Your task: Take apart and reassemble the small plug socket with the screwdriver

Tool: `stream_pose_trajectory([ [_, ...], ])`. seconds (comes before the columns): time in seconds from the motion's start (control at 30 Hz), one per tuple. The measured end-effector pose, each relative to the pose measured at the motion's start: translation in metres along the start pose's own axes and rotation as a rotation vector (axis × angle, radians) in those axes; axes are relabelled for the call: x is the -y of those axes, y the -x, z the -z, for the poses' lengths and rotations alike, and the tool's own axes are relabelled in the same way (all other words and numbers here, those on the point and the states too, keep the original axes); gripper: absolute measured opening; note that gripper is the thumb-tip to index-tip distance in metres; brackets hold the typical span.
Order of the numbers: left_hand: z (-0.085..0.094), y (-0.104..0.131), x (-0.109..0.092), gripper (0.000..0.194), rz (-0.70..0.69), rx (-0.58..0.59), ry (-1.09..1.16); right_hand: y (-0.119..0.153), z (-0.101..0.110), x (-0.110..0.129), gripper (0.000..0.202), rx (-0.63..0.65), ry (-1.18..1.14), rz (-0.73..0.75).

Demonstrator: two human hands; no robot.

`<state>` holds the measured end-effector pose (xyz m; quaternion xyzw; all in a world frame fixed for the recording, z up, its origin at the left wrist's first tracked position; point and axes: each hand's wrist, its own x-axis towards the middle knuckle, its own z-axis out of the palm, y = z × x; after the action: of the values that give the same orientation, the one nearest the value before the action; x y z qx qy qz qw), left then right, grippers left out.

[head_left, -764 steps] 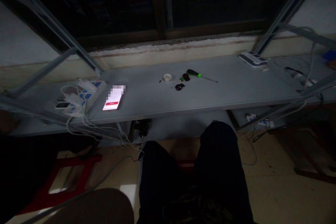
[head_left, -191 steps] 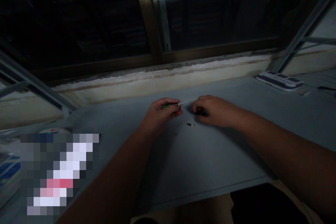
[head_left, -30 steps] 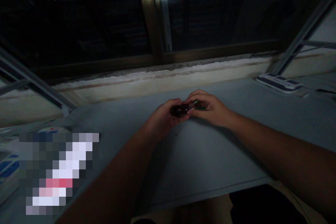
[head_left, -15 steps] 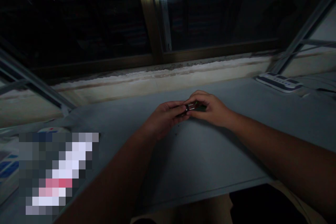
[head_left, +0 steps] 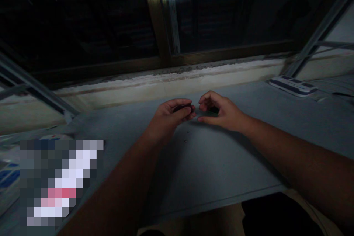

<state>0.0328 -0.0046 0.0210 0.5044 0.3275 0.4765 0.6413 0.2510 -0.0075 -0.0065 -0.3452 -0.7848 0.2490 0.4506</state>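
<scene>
Over the middle of the table, my left hand (head_left: 170, 116) pinches a small dark piece (head_left: 179, 108) between thumb and fingers; its kind is too dim to tell. A short gap to the right, my right hand (head_left: 221, 112) has its thumb and index finger apart. A dark, green-edged piece (head_left: 214, 110) sits in its palm, behind the thumb, partly hidden by the curled fingers. Below the hands, two tiny dark bits (head_left: 185, 141) lie on the table, too small to name.
The grey table (head_left: 221, 166) runs to a wall under a dark window. A white and dark power strip (head_left: 293, 86) lies at the back right. Another with blue parts (head_left: 11, 175) is at the left, beside a blurred-out patch (head_left: 66, 177). Metal frame bars (head_left: 41, 88) rise on both sides.
My hands have come apart: the left has moved slightly left with the dark piece. The metal-pronged part that showed between them is no longer visible. My right thumb and index finger have spread.
</scene>
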Motion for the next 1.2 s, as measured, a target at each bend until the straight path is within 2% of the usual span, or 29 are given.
stream_pose_trajectory([
  [0.1,0.003,-0.002,-0.009,0.032,-0.115,-0.106,-0.011,-0.002,0.008,-0.003,0.017,0.030,0.240,0.018],
  [0.17,0.004,-0.003,-0.014,0.025,-0.197,-0.191,0.025,-0.003,0.010,-0.004,0.009,0.052,0.320,0.026],
  [0.27,0.008,-0.009,-0.017,0.014,-0.267,-0.341,0.142,-0.003,0.008,-0.002,0.013,0.160,0.341,0.074],
  [0.4,0.019,-0.018,-0.016,0.008,-0.180,-0.499,0.287,-0.001,-0.006,0.002,0.026,0.379,0.339,0.178],
  [0.53,0.024,-0.020,-0.015,0.012,-0.073,-0.489,0.333,-0.001,-0.022,0.006,0.026,0.470,0.357,0.225],
  [0.67,0.022,-0.019,-0.013,0.005,0.009,-0.476,0.375,-0.003,-0.030,0.006,0.019,0.488,0.384,0.220],
  [0.93,0.018,-0.021,-0.012,0.013,-0.019,-0.569,0.456,-0.003,-0.024,0.003,0.013,0.420,0.513,0.098],
  [1.03,0.017,-0.019,-0.016,0.007,-0.014,-0.554,0.459,-0.001,-0.020,0.002,0.012,0.397,0.550,0.060],
  [1.2,0.016,-0.014,-0.021,0.016,-0.004,-0.447,0.417,0.002,-0.022,0.011,0.026,0.423,0.474,0.105],
])
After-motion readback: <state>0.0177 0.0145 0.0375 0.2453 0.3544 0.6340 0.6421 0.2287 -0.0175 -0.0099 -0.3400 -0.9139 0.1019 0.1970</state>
